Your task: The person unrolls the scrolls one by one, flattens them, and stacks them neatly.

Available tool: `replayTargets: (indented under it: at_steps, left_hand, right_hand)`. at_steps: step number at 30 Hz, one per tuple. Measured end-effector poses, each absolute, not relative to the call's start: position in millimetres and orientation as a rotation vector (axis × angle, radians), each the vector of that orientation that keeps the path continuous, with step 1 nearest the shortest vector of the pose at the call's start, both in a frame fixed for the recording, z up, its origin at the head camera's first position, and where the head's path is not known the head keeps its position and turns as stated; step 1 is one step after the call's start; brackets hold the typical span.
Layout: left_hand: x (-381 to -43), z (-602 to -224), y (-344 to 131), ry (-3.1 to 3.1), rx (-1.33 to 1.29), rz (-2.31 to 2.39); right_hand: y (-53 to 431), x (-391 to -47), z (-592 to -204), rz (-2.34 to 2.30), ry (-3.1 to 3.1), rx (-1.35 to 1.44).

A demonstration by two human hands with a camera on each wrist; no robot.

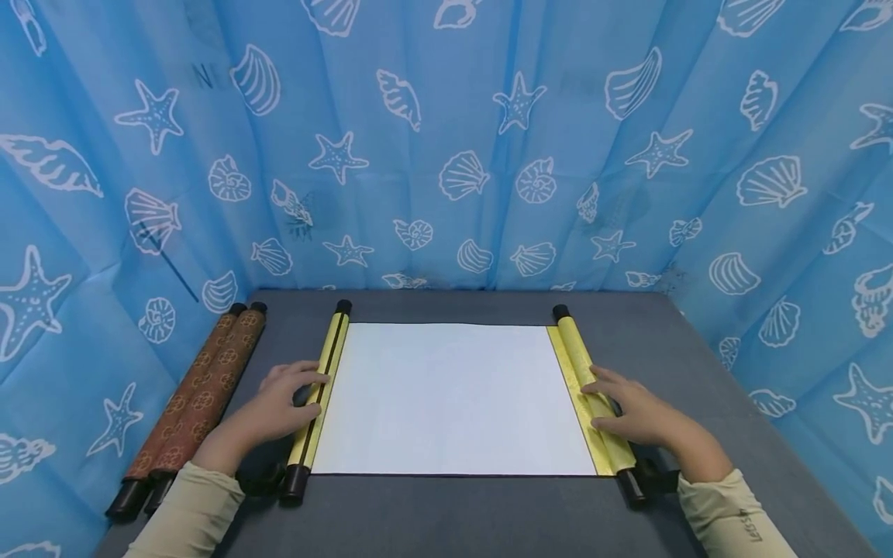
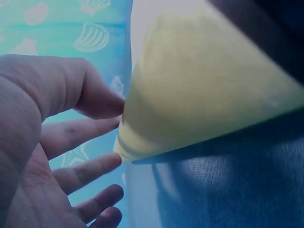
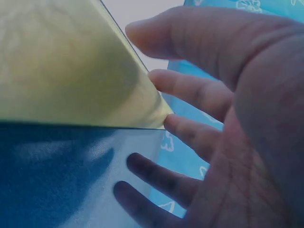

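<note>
A hanging scroll lies unrolled on the grey table, its blank white paper (image 1: pixel 453 399) between two yellow-covered rollers with black end knobs. My left hand (image 1: pixel 282 401) rests its fingertips on the left roller (image 1: pixel 337 341), thumb nearer me and fingers spread. Opposite it, my right hand (image 1: pixel 645 415) touches the right roller (image 1: pixel 574 341) with extended fingers. The left wrist view shows thumb and fingertips against the yellow roll (image 2: pixel 185 85). In the right wrist view some fingertips meet the edge of the yellow roll (image 3: pixel 61 66); the lower two fingers hang apart from it.
Two brown patterned rolls (image 1: pixel 202 399) with black ends lie side by side along the table's left edge, close to my left forearm. A blue curtain (image 1: pixel 446 101) with white shells and starfish hangs behind and beside the grey table (image 1: pixel 453 519).
</note>
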State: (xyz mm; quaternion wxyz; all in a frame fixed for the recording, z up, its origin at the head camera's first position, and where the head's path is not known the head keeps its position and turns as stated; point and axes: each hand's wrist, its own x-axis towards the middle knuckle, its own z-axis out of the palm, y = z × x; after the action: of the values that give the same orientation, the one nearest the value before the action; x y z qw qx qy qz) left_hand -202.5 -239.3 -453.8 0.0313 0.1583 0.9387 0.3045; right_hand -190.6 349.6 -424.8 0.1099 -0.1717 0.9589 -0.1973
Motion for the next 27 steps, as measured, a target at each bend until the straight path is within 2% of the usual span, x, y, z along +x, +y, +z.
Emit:
replayTargets:
  at_steps: [27]
  left_hand:
    - [-195, -450, -265, 2.833, 0.461, 0.859]
  right_hand:
    - [354, -191, -422, -0.668, 2.713, -0.561]
